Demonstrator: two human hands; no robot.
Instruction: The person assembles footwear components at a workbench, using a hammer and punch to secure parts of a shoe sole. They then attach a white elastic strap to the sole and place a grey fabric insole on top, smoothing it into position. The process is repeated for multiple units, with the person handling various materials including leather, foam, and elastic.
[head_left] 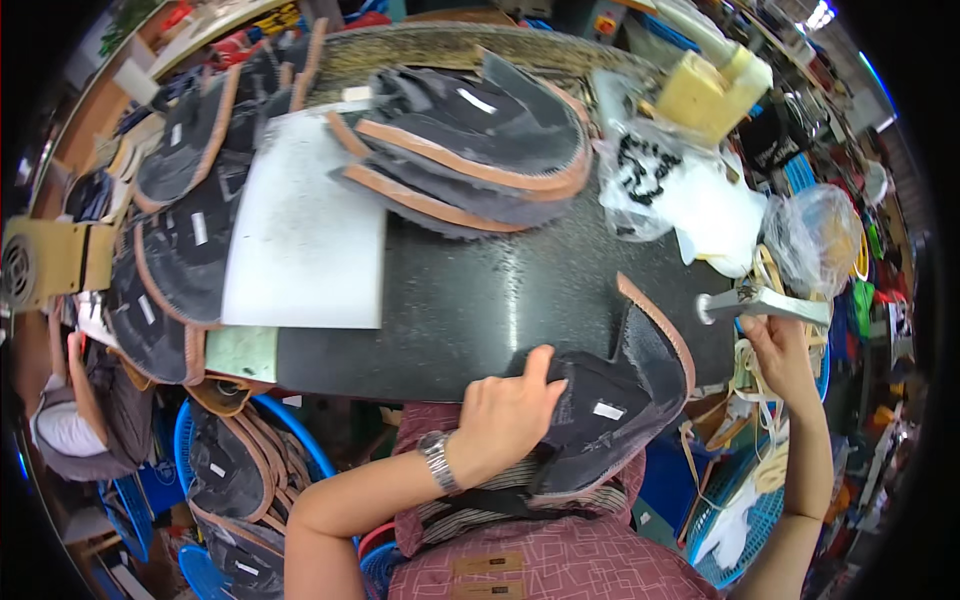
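My left hand (pixel 505 425), with a metal watch at the wrist, grips the near-left edge of a dark shoe upper (pixel 650 385). This upper has a tan band along its curved edge and a small white label; it lies partly on the black tabletop and partly over my lap. Off the table's right edge, my right hand (pixel 785 355) is closed round a hammer (pixel 765 303). The hammer's metal head points left with its round face; most of its handle is hidden by my hand. The hammer is apart from the upper.
Stacked similar uppers (pixel 470 150) lie at the far middle, beside a white board (pixel 305 230). More uppers pile at left (pixel 195 225) and in a blue basket (pixel 300 430). A yellow container (pixel 700 95) and a plastic bag (pixel 640 185) stand far right. Another person (pixel 75 430) is at left.
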